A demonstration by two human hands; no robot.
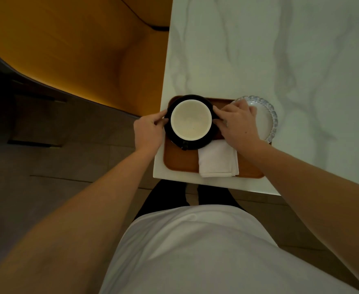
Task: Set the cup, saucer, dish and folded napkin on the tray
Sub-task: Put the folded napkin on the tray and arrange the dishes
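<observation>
Gripping the black saucer [197,144] at its left rim, the left hand [150,129] has fingers and thumb curled onto the saucer's edge. The saucer lies at the far-left corner of the wooden tray [179,161], and the cup [191,119], white inside and dark outside, stands centred on it, its handle pointing toward the person. On the saucer's right rim, the right hand [238,122] pinches the edge with curled fingertips, its back covering part of the tray. The folded white napkin [217,159] lies flat on the tray just nearer than the saucer, reaching the tray's near edge. At the far-right corner sits the clear glass dish [266,122], scalloped at the rim and partly hidden by the right hand; whether it rests wholly on the tray cannot be told. The tray sits at the near-left corner of the marble table [280,49].
</observation>
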